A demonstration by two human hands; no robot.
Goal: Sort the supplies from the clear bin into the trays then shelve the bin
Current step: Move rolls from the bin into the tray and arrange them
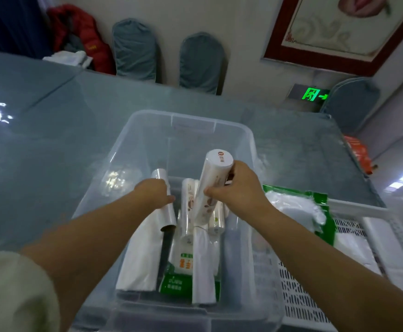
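- Grey-blue glossy cloth covers the long table [51,121], with padded grey-blue chair backs [133,49] pushed against the pale wall behind it.
- On that wall hang a red-framed flower picture [339,32] and a lit green exit sign [314,94]; a red jacket [87,37] is heaped at the far left.
- Near the front edge of the table stands the clear rectangular plastic bin [133,130], open at the top.
- The left hand [153,194] reaches into the bin and grasps a shiny clear-film roll on a brown cardboard core [165,200], fingers curled round its upper part.
- The right hand [237,185] grips a tall white paper-wrapped roll with a round printed end cap [213,185], holding it tilted above the other contents.
- Below it, more white printed rolls [187,212] lie in the bin, beside a folded stack of white plastic bags [140,255] and a green-and-white packet [174,281].
- Just right of the bin sits a white perforated plastic tray [298,295].
- Lying in that tray is a green-edged pack of clear plastic gloves or bags [296,209]; which it is cannot be told.
- A pale cream sleeve [11,295] shows on the left arm at the lower left corner.
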